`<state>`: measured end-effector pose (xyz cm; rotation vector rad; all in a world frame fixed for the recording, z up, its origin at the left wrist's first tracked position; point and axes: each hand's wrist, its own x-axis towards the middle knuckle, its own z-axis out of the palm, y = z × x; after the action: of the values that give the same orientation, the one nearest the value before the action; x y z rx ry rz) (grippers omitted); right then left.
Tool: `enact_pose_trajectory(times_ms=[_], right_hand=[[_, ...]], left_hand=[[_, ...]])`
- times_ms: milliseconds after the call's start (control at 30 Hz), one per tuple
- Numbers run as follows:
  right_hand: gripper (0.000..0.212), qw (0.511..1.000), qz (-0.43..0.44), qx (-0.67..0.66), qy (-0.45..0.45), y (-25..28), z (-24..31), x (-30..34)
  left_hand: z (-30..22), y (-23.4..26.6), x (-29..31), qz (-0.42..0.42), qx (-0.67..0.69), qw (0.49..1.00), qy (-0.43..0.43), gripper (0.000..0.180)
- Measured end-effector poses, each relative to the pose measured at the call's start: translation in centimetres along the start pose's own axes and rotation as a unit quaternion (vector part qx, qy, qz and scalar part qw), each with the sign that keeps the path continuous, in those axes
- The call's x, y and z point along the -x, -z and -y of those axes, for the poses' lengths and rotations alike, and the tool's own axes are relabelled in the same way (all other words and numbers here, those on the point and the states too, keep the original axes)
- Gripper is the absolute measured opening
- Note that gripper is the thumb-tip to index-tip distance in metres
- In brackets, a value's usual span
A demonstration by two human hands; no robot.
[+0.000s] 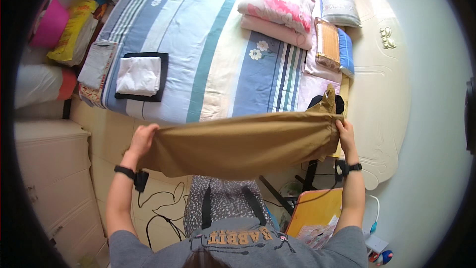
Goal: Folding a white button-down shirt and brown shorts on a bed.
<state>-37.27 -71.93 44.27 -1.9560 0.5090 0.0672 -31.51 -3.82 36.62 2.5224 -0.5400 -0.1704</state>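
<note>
Stretched between my two hands is a long brown garment [238, 145], held sideways in front of me; its exact kind is hard to tell. My left hand [143, 139] is closed on its left end. At the other end, my right hand [345, 130] grips the upper corner, beside a gathered part. A brown strip of the same colour [329, 98] sticks up near that hand, beside a dark item [339, 103] that is partly hidden. The garment's lower edge sags in the middle, above my lap.
Beyond lies a striped bed [188, 59] with a folded white cloth [139, 75] on a black one, a grey folded cloth [97, 64], a flowered quilt [277, 5] and pillows [340, 4]. A white cabinet [54, 168] stands left; cables [166, 218] lie on the floor. A yellow-topped table [312, 208] is at right.
</note>
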Motion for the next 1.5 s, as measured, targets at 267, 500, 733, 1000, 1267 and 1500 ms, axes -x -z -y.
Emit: enact_pose_trajectory(times_ms=[267,500,733,1000,1267,1500], right_hand=[[0.026,0.988,-0.103,0.099,-0.066,-3.6,-20.2,-15.2],[0.017,0.909,0.119,-0.063,-0.394,-19.3,-26.4,-3.9],[0.042,0.926,0.019,-0.111,-0.36,-32.7,-26.8,-1.6],[0.049,0.942,-0.208,-0.022,-0.264,-42.1,-28.2,-2.2],[0.024,0.912,-0.358,0.071,-0.19,-43.0,-27.8,-3.8],[0.019,0.907,-0.357,-0.018,-0.223,-41.7,-28.7,-2.5]], left_hand=[[4.3,-14.6,-13.3,-0.027,-0.138,0.966,0.219,0.058],[11.5,-20.4,-0.7,0.065,-0.06,0.878,0.47,0.052],[20.5,-21.7,-0.2,-0.088,0.08,0.811,0.572,0.054],[23.6,-24.5,-5.0,-0.067,0.154,0.826,0.539,0.061],[26.3,-24.2,-4.4,-0.071,0.272,0.832,0.478,0.021],[26.3,-23.8,-3.7,-0.041,0.342,0.8,0.492,0.014]])
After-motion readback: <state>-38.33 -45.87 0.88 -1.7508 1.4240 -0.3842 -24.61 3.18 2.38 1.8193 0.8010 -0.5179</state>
